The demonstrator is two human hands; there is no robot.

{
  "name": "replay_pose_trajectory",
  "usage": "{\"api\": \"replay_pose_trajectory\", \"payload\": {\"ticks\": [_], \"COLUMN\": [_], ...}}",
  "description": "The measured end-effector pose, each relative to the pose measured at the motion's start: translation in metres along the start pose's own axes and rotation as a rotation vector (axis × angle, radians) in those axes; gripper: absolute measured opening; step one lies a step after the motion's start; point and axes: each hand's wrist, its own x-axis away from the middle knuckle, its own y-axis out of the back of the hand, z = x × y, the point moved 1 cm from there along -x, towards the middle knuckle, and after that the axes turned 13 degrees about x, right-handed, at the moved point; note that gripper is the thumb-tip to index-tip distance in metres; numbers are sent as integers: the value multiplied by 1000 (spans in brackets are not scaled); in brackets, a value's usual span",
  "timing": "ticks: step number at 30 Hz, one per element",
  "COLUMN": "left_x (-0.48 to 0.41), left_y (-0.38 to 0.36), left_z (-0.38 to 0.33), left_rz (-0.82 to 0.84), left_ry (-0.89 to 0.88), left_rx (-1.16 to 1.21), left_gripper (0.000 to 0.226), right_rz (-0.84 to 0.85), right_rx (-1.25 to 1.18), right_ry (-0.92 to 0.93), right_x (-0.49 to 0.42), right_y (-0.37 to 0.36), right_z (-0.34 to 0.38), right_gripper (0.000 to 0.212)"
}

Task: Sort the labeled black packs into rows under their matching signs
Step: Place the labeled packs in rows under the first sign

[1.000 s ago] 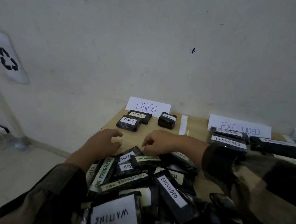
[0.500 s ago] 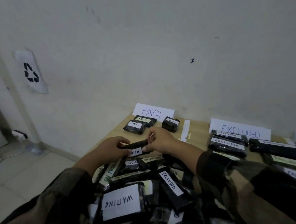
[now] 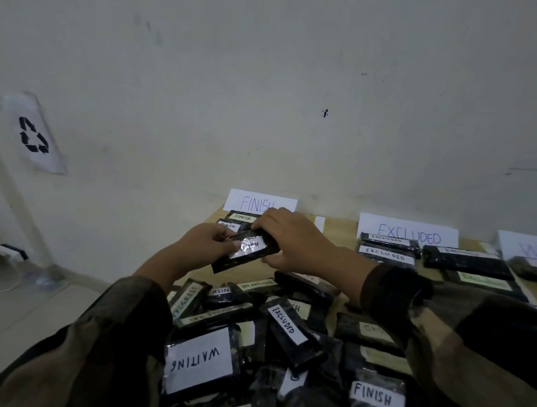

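Observation:
Both hands hold one black pack (image 3: 246, 251) with a white FINISH label in the air above the pile. My left hand (image 3: 200, 247) grips its left end and my right hand (image 3: 290, 238) pinches its right end. Behind it the FINISH sign (image 3: 251, 201) leans on the wall, with two FINISH packs (image 3: 236, 221) below it, partly hidden by my hands. The EXCLUDED sign (image 3: 409, 234) stands to the right with a row of EXCLUDED packs (image 3: 386, 254) under it. A sign starting WA (image 3: 532, 250) shows at the right edge.
A loose pile of black packs covers the near wooden table (image 3: 339, 238), among them WAITING (image 3: 197, 359), EXCLUDED (image 3: 285, 324), FINISH (image 3: 374, 397) and ON PROGRESS (image 3: 186, 298) labels. A recycling sheet (image 3: 33, 135) hangs on the left wall. Floor lies left of the table.
Both hands took a FINISH pack out of the pile and lifted it up and away from me, toward the FINISH sign. The view has shifted a little.

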Motion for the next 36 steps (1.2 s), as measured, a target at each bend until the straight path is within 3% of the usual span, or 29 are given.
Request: {"api": "replay_pose_trajectory", "payload": {"ticks": [5, 11, 16, 24, 32, 36], "left_x": [-13, -26, -42, -56, -53, -49], "left_y": [-8, -20, -28, -40, -42, -39], "left_z": [0, 7, 30, 44, 45, 40], "left_rz": [-121, -113, -61, 9, 41, 41], "left_ry": [-109, -157, -131, -124, -141, -154], "left_rx": [-102, -237, -411, -574, -567, -527], "left_gripper": [45, 44, 49, 47, 41, 38], "right_rz": [133, 262, 321, 402, 474, 473], "right_rx": [63, 5, -66, -53, -22, -57], "right_ry": [-155, -404, -500, -535, -514, -464], "right_x": [-1, -4, -6, -5, -5, -3], "right_y": [-6, -27, -47, -72, -67, -44], "right_z": [-27, -57, -66, -61, -60, -58], "right_gripper": [57, 56, 49, 51, 52, 38]}}
